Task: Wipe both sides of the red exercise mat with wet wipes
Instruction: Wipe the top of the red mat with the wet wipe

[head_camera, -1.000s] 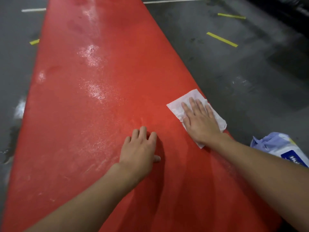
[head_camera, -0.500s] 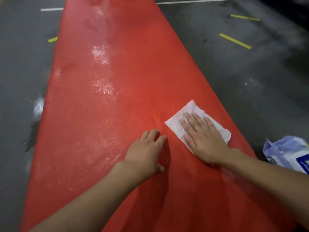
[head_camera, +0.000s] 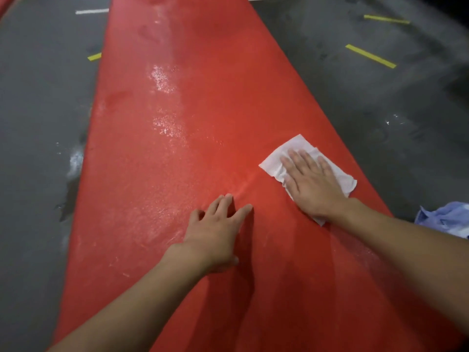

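Grey concrete floor (head_camera: 38, 123), yellow tape marks (head_camera: 370, 56). Red exercise mat (head_camera: 203, 97) laid flat along it, glossy wet patches (head_camera: 162, 80) further up. Right hand (head_camera: 312, 184) flat on white wet wipe (head_camera: 297, 146), fingers straight and slightly spread, pressing down near right edge of mat. Left hand (head_camera: 215, 232) flat on mat beside it, fingers straight, bracing, holding nothing. Wipe swept back out toward right edge after coming close to left hand half a second ago; left hand kept planted. Probably mid back-and-forth stroke on top side; underside judged still to do. Blue wipes pack (head_camera: 446, 219) on floor just off right edge.
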A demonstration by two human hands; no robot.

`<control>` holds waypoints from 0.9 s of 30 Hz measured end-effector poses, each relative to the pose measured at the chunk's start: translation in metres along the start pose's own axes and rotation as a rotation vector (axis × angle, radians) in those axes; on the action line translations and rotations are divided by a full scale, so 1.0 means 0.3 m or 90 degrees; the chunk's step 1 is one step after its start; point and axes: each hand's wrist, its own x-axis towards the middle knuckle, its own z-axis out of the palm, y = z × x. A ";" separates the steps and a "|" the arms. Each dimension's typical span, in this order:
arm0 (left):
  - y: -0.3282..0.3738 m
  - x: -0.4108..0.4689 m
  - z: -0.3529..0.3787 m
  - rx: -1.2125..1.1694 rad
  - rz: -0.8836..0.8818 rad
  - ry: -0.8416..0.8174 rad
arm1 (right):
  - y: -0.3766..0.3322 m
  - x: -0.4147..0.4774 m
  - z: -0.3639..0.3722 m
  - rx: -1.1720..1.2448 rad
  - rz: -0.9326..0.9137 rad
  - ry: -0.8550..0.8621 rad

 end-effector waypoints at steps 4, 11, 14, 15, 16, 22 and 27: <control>-0.014 -0.021 0.012 0.030 0.010 0.012 | -0.040 -0.125 0.042 -0.011 -0.119 -0.002; -0.045 -0.053 0.020 -0.017 -0.148 0.006 | -0.065 -0.017 0.014 0.002 -0.031 0.008; -0.059 -0.051 0.005 -0.007 -0.129 -0.019 | -0.095 -0.129 0.050 0.002 -0.177 -0.005; -0.067 -0.049 -0.001 -0.005 -0.124 -0.031 | -0.080 -0.131 0.044 -0.001 -0.208 -0.023; -0.078 -0.048 -0.006 -0.001 -0.121 -0.039 | -0.068 -0.103 0.029 -0.002 -0.214 -0.028; -0.120 -0.078 0.011 0.009 -0.106 0.018 | -0.149 -0.028 0.022 0.010 -0.115 0.003; -0.128 -0.096 0.028 -0.005 -0.187 0.047 | -0.118 -0.051 0.014 -0.007 -0.251 -0.032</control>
